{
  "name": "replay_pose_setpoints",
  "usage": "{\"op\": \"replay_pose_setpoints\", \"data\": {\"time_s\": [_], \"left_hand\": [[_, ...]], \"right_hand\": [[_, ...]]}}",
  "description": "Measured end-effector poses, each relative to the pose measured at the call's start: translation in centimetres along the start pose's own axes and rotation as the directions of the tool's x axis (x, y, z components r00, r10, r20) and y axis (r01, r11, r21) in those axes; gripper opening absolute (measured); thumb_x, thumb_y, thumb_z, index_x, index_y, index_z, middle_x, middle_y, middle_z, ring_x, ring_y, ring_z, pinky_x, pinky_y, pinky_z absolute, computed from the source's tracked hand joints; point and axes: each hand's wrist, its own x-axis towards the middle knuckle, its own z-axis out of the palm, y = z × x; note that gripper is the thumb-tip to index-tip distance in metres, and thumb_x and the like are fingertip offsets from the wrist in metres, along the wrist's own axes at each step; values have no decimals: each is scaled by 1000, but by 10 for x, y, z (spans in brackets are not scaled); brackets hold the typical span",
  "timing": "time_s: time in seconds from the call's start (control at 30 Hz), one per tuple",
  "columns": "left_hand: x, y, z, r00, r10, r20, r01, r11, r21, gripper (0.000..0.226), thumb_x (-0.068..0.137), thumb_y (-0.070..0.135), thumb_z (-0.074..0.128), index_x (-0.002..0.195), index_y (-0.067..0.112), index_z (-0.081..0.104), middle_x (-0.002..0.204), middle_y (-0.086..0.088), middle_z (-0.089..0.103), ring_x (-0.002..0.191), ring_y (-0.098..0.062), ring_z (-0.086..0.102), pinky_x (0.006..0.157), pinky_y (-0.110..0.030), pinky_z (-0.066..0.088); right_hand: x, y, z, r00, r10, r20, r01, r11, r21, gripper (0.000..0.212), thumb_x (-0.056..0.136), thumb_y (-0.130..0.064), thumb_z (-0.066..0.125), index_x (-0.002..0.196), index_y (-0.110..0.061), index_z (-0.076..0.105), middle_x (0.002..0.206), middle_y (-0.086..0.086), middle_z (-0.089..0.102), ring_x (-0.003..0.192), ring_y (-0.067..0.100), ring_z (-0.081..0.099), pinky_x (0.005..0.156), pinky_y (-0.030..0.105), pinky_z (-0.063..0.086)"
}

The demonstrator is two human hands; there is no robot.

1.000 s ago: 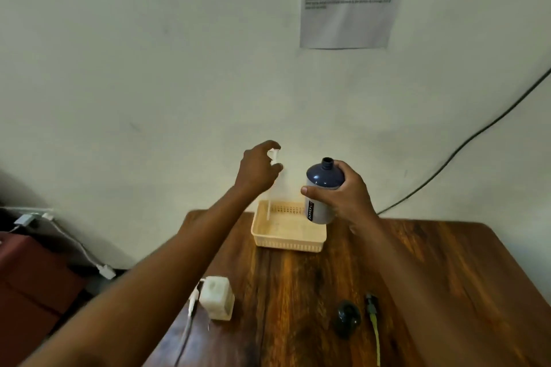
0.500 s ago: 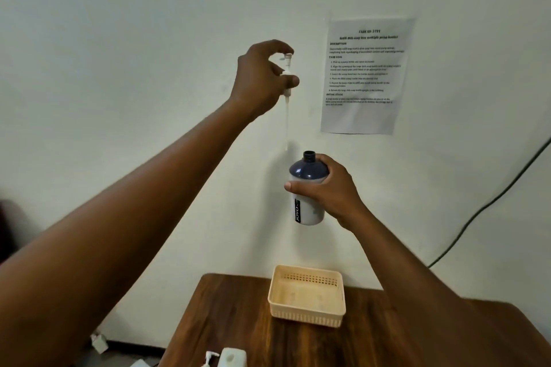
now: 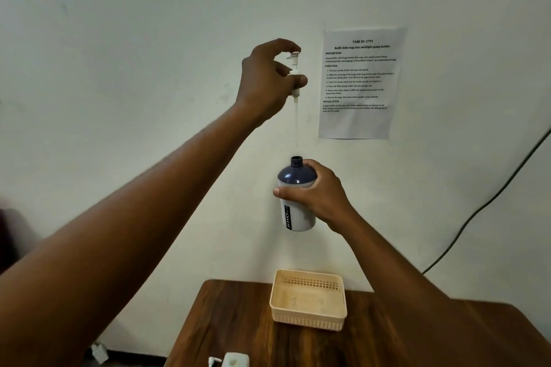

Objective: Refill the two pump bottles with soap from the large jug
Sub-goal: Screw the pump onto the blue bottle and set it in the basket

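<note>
- Pale, plain wall fills most of the head view, with a printed white paper task sheet (image 3: 362, 83) taped to it at upper right and a dark cable (image 3: 489, 202) running down the right side.
- Low in the view, a dark brown wooden table (image 3: 238, 328) stands against the wall; on its far edge sits a shallow cream plastic basket (image 3: 308, 319) with a perforated rim.
- At the table's near edge — partly cut off — are a small white squarish container (image 3: 235, 360) and a white pump nozzle (image 3: 214, 360). No large jug is in view.
- The left hand (image 3: 267, 83), raised high, pinches a white plastic pump head (image 3: 293, 68) between curled fingers and thumb; its long translucent dip tube (image 3: 296, 125) hangs straight down.
- The right hand (image 3: 319, 191) wraps around a rounded pump bottle with a dark blue top and pale grey body (image 3: 298, 202), held upright in the air well above the basket, a black label strip down its side.
- The tube's tip hangs just above the bottle's open neck — apart, not yet inside.
- Judged step: fitting the pump to this bottle. How full it is cannot be told.
- The next move calls for lowering the tube straight into the narrow neck while the bottle stays steady, then screwing the collar down.
</note>
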Motion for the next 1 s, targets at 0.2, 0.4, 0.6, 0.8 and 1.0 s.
{"op": "replay_pose_setpoints", "data": {"time_s": [0.2,0.4,0.6,0.8,1.0], "left_hand": [[-12,-9,9,1000,-2,14,2,1000,3,46,84,6,83,126,19,69,91,-21,76,88,-27,77,64,-25,55],[-34,-30,21,996,-49,80,53,997,-47,52,82,6,85,128,22,68,87,-24,72,87,-28,77,87,-44,63],[-50,-50,31,982,-135,131,145,987,-71,70,78,11,90,138,28,59,88,-9,76,93,-15,74,76,-20,52],[-59,-55,37,975,-152,165,177,972,-151,67,79,6,89,137,25,61,83,-5,76,84,-11,75,80,-22,56],[-63,-58,44,976,-156,153,184,965,-185,62,80,8,89,133,24,62,89,-4,80,87,-16,79,85,-27,60]], "right_hand": [[-3,-3,-4,1000,-6,-4,6,1000,3,68,65,-44,96,122,-27,63,115,-5,68,103,18,66,88,37,61],[-2,-6,-10,1000,3,-31,-4,999,-32,62,68,-45,93,118,-28,62,112,-8,67,102,17,66,85,34,58],[-1,-7,-16,996,45,-78,-48,998,-36,68,62,-50,94,116,-26,62,111,-7,69,99,16,67,83,34,58],[-6,-3,-15,992,69,-102,-73,997,-30,72,54,-59,89,113,-28,60,104,-11,67,92,12,66,73,29,56],[-10,3,-12,988,52,-145,-57,998,-36,64,60,-54,91,110,-29,60,101,-11,67,87,10,65,67,24,51]]}}
